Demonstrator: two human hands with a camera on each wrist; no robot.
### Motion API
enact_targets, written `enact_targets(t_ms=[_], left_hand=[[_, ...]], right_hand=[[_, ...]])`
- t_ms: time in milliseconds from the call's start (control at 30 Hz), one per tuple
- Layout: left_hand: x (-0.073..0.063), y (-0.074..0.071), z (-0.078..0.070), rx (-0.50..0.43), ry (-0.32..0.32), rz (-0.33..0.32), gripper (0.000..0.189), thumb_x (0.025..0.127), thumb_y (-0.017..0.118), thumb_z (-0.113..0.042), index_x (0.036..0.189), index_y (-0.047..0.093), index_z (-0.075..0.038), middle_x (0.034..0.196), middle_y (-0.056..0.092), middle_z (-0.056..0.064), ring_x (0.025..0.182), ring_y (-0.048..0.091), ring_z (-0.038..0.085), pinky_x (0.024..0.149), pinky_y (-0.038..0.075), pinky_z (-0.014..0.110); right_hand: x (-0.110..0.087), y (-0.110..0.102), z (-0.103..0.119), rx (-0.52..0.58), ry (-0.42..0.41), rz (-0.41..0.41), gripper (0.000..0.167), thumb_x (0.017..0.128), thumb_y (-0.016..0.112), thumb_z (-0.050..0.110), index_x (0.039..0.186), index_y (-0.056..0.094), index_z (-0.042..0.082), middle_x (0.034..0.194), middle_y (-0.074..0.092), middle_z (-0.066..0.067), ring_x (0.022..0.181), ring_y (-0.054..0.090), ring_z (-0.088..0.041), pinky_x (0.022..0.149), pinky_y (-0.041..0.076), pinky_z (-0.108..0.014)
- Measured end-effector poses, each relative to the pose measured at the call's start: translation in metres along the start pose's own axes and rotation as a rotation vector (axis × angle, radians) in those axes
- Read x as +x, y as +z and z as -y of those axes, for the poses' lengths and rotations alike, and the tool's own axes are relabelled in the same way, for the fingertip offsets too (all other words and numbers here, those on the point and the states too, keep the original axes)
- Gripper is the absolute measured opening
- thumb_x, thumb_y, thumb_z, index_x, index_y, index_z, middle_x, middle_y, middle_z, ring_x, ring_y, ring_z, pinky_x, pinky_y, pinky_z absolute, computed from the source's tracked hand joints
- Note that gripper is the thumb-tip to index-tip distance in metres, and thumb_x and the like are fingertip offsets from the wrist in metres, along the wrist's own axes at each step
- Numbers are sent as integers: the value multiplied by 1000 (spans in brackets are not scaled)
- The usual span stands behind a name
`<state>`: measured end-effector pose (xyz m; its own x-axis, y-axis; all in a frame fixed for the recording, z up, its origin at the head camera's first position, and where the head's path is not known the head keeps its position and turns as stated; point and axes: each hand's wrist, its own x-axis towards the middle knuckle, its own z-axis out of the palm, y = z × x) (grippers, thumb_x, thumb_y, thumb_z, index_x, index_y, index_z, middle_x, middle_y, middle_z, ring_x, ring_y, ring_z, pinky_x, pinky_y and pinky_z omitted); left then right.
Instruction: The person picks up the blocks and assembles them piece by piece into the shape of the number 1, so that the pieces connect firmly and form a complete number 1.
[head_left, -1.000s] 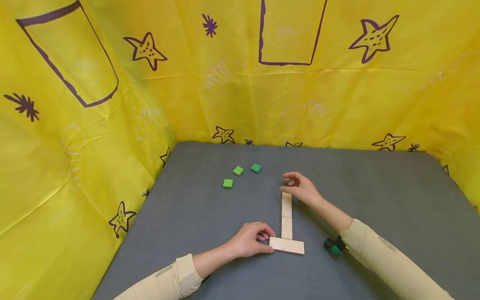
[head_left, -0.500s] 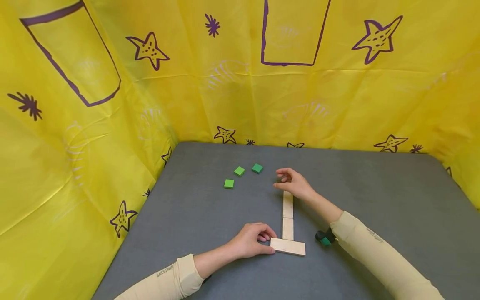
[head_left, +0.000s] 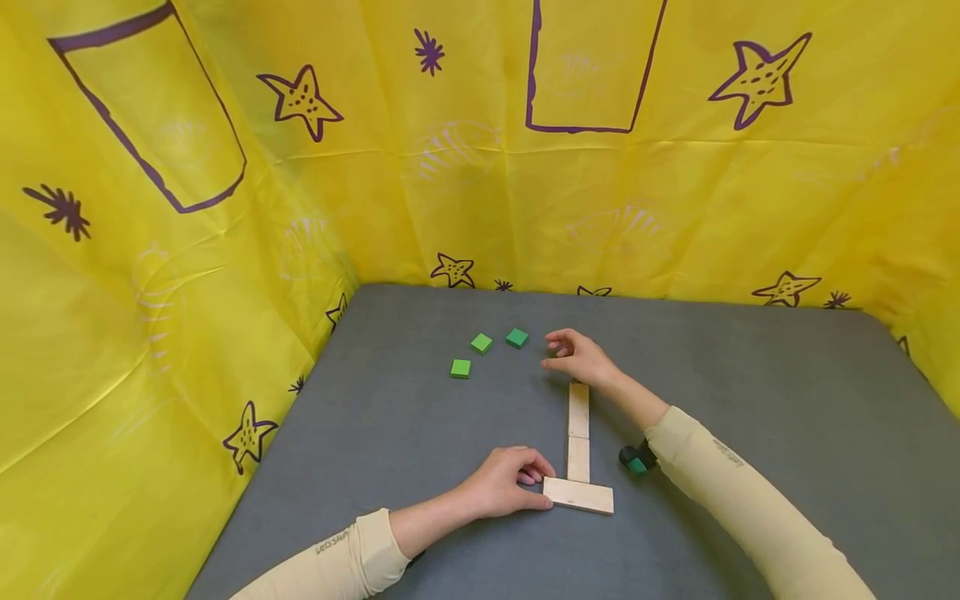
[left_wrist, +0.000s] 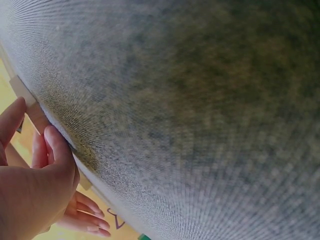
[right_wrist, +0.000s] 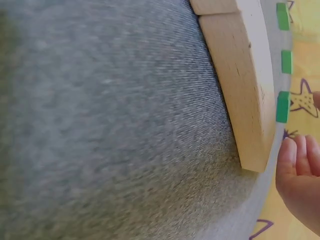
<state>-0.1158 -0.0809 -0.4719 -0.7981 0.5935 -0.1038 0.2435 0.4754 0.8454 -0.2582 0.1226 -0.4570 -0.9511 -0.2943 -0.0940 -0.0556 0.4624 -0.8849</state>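
Observation:
Three plain wooden blocks lie flat on the table in a T shape. My left hand [head_left: 508, 483] holds the left end of the crosswise wooden block [head_left: 581, 496], thumb on its near side and fingers at its far side; the left wrist view shows these fingers [left_wrist: 60, 142] against the block [left_wrist: 35, 112]. Two further blocks, a nearer one [head_left: 578, 460] and a farther one [head_left: 578, 408], run end to end away from it. Just beyond the far end hovers my right hand [head_left: 581, 358], fingers loosely bent, holding nothing. It is nearest to a dark green tile [head_left: 517, 337].
Two light green tiles, one farther [head_left: 482, 343] and one nearer [head_left: 461, 368], lie left of the dark green one on the grey table [head_left: 750, 400]. A yellow printed cloth [head_left: 390, 192] encloses the table's back and sides.
My right hand has moved left and away from me, from the far block's end toward the dark green tile. The left hand stays at the crosswise block. The view has shifted slightly.

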Motion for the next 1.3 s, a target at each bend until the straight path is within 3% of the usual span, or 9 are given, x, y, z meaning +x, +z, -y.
enact_targets(t_ms=[200,733,1000,1300], left_hand=[[0,0,1,5,-6,-3,26,75,85,-9,97,71,-9,86,61,-8,79,56,0,77,49,16],[0,1,4,-7,3,-4,26,75,85,-9,97,71,-9,85,61,-8,78,56,-1,77,49,15],[0,1,3,-22,-10,1,26,75,85,-9,97,71,-11,85,61,-8,79,56,0,77,49,15],[-1,1,4,-13,2,-3,26,75,85,-9,97,71,-10,85,60,-8,79,55,-1,76,49,14]], right_hand=[[10,3,1,-12,5,6,54,87,73,15,133,52,-1,125,56,-18,112,51,-32,92,43,-44],[34,11,4,-158,-35,-2,52,85,75,15,130,54,-1,123,59,-19,104,53,-31,80,47,-39],[45,15,5,-234,-66,7,52,84,75,12,130,55,-4,123,58,-22,110,53,-36,94,44,-47],[57,19,7,-308,-107,28,51,84,75,12,129,56,-4,119,57,-22,105,53,-34,92,44,-45]])
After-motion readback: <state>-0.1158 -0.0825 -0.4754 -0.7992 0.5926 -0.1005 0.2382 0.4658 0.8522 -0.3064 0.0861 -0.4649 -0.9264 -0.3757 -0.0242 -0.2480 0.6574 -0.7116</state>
